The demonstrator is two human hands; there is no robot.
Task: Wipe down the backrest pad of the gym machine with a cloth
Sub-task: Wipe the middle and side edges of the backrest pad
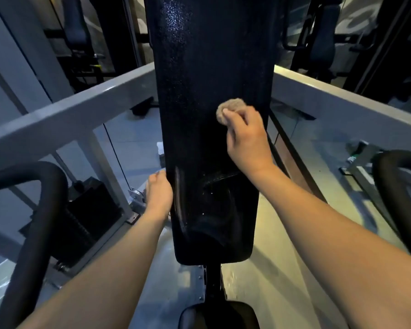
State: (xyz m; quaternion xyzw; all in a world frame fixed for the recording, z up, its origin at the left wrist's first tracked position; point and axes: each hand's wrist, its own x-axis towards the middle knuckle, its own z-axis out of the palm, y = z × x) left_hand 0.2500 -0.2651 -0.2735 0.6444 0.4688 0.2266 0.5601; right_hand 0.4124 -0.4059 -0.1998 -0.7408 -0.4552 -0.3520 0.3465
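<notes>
- Right hand (246, 136): fingers (233, 119) curled and pinched around a small bunched tan-brown cloth (231, 108); wad sticks out just past the fingertips, up and left of the knuckles.
- Cloth pressed flat on the tall black textured vinyl backrest pad (211, 79), right of the pad's centreline, about mid-height, near its right edge.
- Left hand (159, 193): wrapped on the pad's left edge low down, thumb side toward the front face, fingers going round behind. Cannot see the fingertips; reads as a bracing hold on the edge.
- Both forearms bare, coming in from the bottom corners.
- Count: one cloth, one backrest pad, two hands.
- Pad surface: pebbled, glossy highlights up top, creased and worn patch near the bottom with small pale specks.
- Below the pad: black post down to a dark seat pad (218, 314) at the bottom edge.
- Two grey painted steel frame beams (69, 115) angle away either side of the pad; two black padded curved handles (38, 210), one far left, one far right.
- Black weight stack (90, 210) low left, thin cable running past it.
- Room: dim gym, pale tiled floor (133, 134), more dark machines in the back.
</notes>
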